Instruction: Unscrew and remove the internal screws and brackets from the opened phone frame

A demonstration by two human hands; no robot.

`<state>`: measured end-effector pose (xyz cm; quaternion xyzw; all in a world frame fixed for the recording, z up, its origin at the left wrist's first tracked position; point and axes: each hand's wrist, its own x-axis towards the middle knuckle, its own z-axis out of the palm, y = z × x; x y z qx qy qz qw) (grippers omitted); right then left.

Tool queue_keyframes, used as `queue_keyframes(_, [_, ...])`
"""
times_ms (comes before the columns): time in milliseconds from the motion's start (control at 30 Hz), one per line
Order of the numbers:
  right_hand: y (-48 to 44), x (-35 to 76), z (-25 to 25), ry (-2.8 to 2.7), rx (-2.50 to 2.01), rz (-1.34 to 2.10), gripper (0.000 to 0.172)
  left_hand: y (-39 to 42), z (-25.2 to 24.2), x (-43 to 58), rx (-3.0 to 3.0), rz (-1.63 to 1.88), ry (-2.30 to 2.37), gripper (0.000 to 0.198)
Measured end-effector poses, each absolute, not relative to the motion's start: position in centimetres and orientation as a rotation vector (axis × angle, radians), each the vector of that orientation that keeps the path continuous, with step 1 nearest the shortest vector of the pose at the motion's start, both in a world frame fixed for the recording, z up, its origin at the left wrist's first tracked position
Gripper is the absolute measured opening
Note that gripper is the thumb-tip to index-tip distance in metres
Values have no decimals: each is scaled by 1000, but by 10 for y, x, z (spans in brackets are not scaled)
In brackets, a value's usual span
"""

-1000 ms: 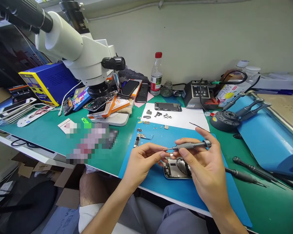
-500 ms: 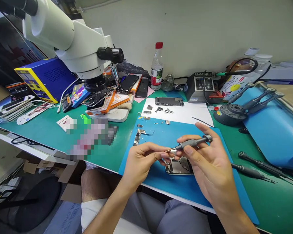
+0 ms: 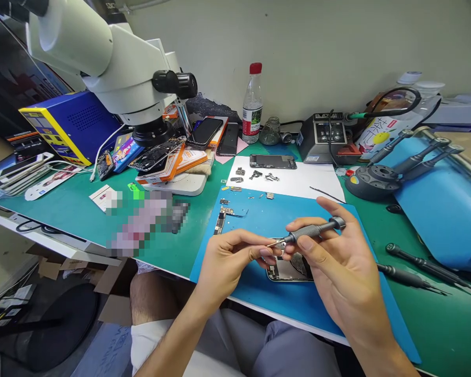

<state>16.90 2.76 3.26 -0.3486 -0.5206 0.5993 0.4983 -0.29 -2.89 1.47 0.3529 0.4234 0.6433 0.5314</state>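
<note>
My right hand (image 3: 343,272) grips a grey precision screwdriver (image 3: 313,230) between thumb and fingers, its cap end near the raised index finger. The thin shaft points left, to the pinched fingertips of my left hand (image 3: 225,262). Whatever lies between those left fingertips is too small to make out. Under both hands an opened phone housing (image 3: 284,269) lies on the blue mat (image 3: 255,301), partly covered by my fingers. A logic board (image 3: 220,222) and tiny loose parts rest on the mat's left side.
Behind the mat, white paper (image 3: 306,178) carries a phone screen (image 3: 272,162) and small parts. At left stands a microscope (image 3: 135,78) over stacked boxes and phones. A screwdriver stand (image 3: 372,182) is at right, near more screwdrivers (image 3: 412,277). A bottle (image 3: 253,107) stands against the wall.
The view has shifted slightly. My hands keep nearly the same pose, with the screwdriver's shaft still at the left fingertips.
</note>
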Motion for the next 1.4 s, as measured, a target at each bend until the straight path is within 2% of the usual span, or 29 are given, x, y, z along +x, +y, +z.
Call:
queue_keyframes(133, [27,167,35,-1179,-785,1518,52,-30,15,-3,839,1535,1002,1])
queue_keyframes(1400, [28,169,35,-1136,-802,1552,53,-31,17,-3,819,1474,967,3])
